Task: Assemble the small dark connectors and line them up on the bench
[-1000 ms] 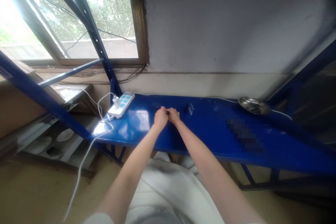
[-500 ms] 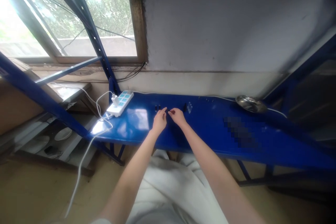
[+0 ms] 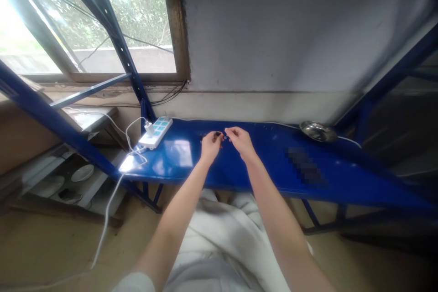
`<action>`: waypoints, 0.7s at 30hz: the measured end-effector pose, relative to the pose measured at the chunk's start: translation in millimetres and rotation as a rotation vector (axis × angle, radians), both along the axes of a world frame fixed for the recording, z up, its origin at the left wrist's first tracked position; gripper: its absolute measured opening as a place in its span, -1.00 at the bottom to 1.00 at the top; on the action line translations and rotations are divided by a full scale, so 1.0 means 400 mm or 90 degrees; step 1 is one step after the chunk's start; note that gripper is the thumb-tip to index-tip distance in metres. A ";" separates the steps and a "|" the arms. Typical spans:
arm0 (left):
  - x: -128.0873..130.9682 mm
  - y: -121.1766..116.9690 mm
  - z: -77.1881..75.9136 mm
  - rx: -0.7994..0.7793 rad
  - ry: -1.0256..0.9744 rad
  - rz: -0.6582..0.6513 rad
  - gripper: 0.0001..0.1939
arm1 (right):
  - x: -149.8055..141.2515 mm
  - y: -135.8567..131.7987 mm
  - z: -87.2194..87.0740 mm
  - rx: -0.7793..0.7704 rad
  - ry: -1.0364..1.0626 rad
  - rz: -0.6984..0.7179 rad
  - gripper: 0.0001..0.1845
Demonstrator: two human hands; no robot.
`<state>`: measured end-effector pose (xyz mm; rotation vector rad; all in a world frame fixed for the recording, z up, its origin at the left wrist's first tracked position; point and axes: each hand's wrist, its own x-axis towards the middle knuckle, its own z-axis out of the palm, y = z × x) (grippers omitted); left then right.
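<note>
My left hand (image 3: 210, 147) is closed above the blue table (image 3: 267, 159), its thumb and fingers pinching a small dark piece (image 3: 216, 135). Just right of it, my right hand (image 3: 241, 141) has its fingertips pressed together, turned toward that piece. A tiny pale bit (image 3: 225, 137) shows between the two hands; which hand holds it I cannot tell. Another small dark piece (image 3: 201, 138) lies on the table, partly hidden by my left hand. The clear pieces to the right are covered by my right hand.
A white power strip (image 3: 156, 132) with a plug and cable sits at the table's left end. A shiny metal dish (image 3: 318, 131) stands at the back right, near a blurred dark patch (image 3: 304, 166). Blue metal posts (image 3: 128, 61) rise at both sides.
Both hands were together, then parted; now they are lifted and near each other again. The right hand has moved over the clear pieces. The left now pinches a dark piece. The view shifted slightly.
</note>
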<state>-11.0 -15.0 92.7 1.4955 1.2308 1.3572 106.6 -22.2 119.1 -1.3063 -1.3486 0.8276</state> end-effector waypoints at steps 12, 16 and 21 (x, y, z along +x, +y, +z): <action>0.014 -0.053 0.063 -0.057 -0.295 -0.129 -0.65 | -0.014 -0.060 0.009 0.043 0.120 0.014 -0.51; 0.018 -0.059 0.071 -0.056 -0.306 -0.116 -0.66 | 0.000 -0.069 0.015 0.082 0.046 0.010 -0.52; 0.021 -0.060 0.072 -0.067 -0.332 -0.100 -0.66 | 0.016 -0.067 0.017 0.125 -0.046 0.024 -0.55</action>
